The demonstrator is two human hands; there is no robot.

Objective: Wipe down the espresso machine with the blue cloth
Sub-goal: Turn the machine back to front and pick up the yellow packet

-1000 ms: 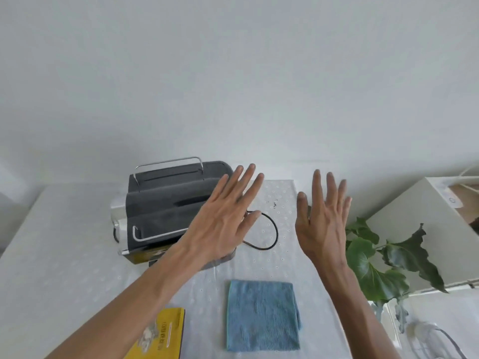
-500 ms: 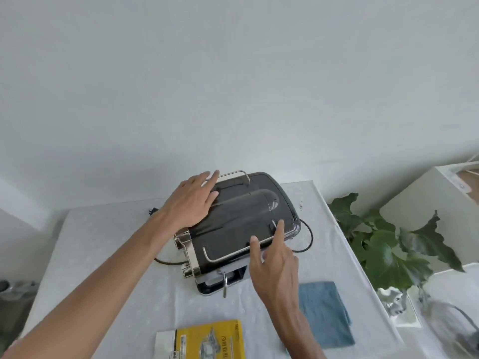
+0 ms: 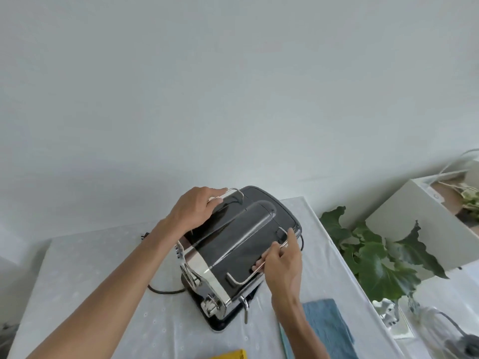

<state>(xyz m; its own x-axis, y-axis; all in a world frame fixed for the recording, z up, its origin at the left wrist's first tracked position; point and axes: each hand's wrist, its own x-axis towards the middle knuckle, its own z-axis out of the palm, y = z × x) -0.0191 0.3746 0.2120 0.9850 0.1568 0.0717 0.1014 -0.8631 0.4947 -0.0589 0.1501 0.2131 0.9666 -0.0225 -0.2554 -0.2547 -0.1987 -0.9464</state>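
A boxy espresso machine, glossy black domed top and mirror-chrome front, stands on the white dotted-fabric bench. The left hand curls round the thin wire rail along the machine's left edge; the right hand grips the matching rail on its right edge. The soft blue cloth lies flat just right of the machine's front corner, partly behind the right forearm.

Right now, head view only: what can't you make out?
Head view:
- blue cloth: left side is behind the right forearm, near part is cut off by the bottom edge.
- yellow booklet: only a corner shows above the bottom edge.
- power cord: partly behind the left forearm.
- espresso machine: far side and underside are hidden by its own body.
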